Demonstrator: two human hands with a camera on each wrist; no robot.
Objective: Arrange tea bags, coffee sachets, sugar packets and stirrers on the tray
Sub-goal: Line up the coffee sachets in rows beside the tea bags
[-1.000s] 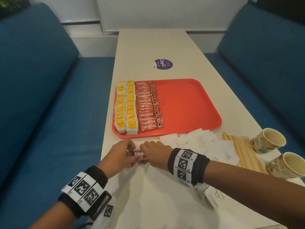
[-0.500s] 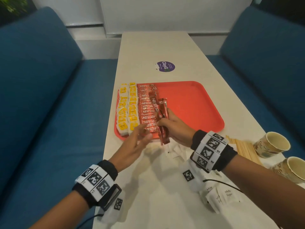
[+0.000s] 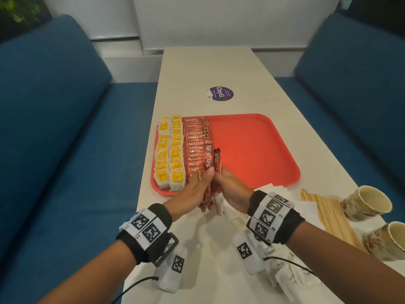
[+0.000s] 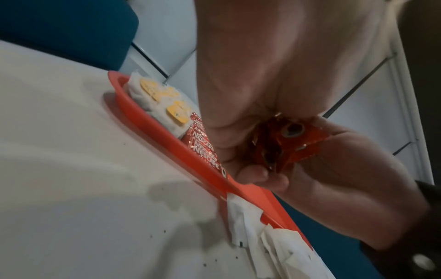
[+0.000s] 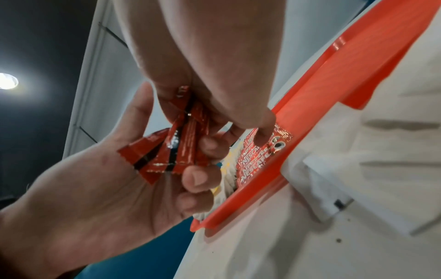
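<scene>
Both hands meet over the near edge of the red tray [image 3: 252,150], sharing a small bundle of red coffee sachets [image 3: 210,159] held upright. The left hand [image 3: 192,191] has its thumb and curled fingers round the bundle from the left; the right hand [image 3: 232,189] grips the same bundle from the right, fingers curled about it. In the right wrist view the bundle's lower ends fan out across the left palm [image 5: 100,185], and one right finger [image 5: 262,130] points down towards the row of sachets lying on the tray.

The tray sits across the middle of the white table [image 3: 208,62]. Along its left edge lie two columns of tea bags [image 3: 169,154] with yellow tags, and just beside them, to the right, a column of coffee sachets laid flat [image 3: 196,139]. The rest of the tray floor is bare red.

White sugar packets [image 3: 282,266] lie scattered on the table by the near right corner of the tray and under the right forearm. Wooden stirrers [image 3: 331,213] lie in a bunch near the table's right edge, with two paper cups [image 3: 366,202] just beside them. A round purple sticker [image 3: 221,93] lies on the table beyond the tray's far edge.
</scene>
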